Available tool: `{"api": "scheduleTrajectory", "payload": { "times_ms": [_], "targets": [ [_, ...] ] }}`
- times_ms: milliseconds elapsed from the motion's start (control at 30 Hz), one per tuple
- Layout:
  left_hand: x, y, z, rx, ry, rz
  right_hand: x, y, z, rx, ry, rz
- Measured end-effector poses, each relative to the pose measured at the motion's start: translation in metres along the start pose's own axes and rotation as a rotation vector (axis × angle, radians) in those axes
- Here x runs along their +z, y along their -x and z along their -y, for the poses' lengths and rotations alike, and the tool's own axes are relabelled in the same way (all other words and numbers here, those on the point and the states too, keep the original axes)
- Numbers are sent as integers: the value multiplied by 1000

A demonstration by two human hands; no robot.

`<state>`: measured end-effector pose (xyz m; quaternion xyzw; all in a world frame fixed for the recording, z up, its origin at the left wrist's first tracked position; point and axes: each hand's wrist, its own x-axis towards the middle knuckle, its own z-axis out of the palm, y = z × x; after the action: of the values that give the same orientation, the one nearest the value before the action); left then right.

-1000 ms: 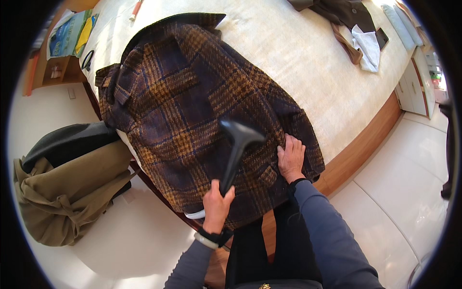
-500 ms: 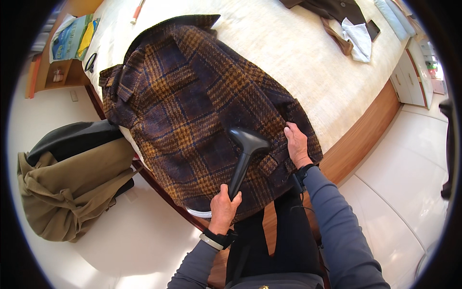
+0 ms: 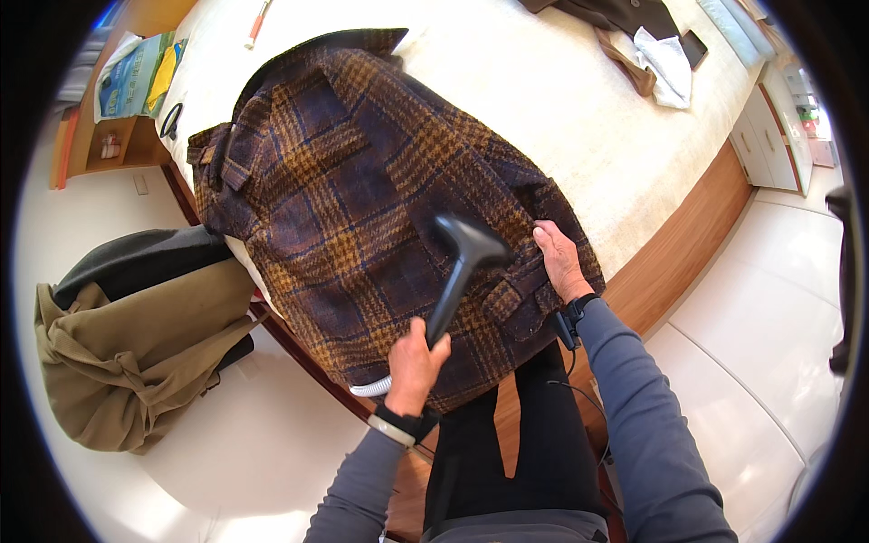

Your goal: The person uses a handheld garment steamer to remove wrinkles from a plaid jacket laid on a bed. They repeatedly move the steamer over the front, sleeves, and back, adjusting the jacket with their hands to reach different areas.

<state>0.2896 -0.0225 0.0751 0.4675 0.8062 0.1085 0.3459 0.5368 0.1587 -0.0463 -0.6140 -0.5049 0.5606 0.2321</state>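
A brown and dark blue plaid coat (image 3: 335, 195) lies spread over the bed, its collar toward the far side. My left hand (image 3: 416, 366) is closed around the handle of a black garment steamer (image 3: 453, 285). The steamer's wide head lies over the lower part of the coat; whether it touches the cloth I cannot tell. A white ribbed hose (image 3: 369, 389) shows beside my left hand. On the coat's right side, near the cuff strap, my right hand (image 3: 561, 262) pinches the cloth, with some fingers hidden.
The bed (image 3: 625, 181) has a cream cover and a wooden side. Olive and black clothes (image 3: 145, 353) hang at the left. A dark garment (image 3: 634, 14), white cloth (image 3: 665, 68) and phone (image 3: 693, 49) lie far right. Scissors (image 3: 170, 120) rest at the bed's left edge.
My left hand has pushed the steamer slightly farther away over the coat. My right hand stays at the coat's right side, nearly in place. The view has shifted slightly.
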Motion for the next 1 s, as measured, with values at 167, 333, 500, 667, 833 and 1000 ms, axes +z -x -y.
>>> {"api": "scheduleTrajectory", "payload": {
  "times_ms": [167,333,500,667,833,1000],
  "targets": [
    [1,-10,-2,-42,-26,-75,-3,-1,0,-17,2,25],
    [-6,-92,5,81,69,-331,0,-1,-4,-26,-22,22],
    [-5,-48,1,14,65,-96,2,-2,-4,-36,-21,6],
    [9,-6,-2,53,70,-35,3,-4,-6,-45,31,-12],
    [5,-95,-9,59,158,-198,3,-2,-11,-38,12,1],
    [-28,-112,-32,6,300,-296,-6,-6,3,-34,67,71]
  ]
}}
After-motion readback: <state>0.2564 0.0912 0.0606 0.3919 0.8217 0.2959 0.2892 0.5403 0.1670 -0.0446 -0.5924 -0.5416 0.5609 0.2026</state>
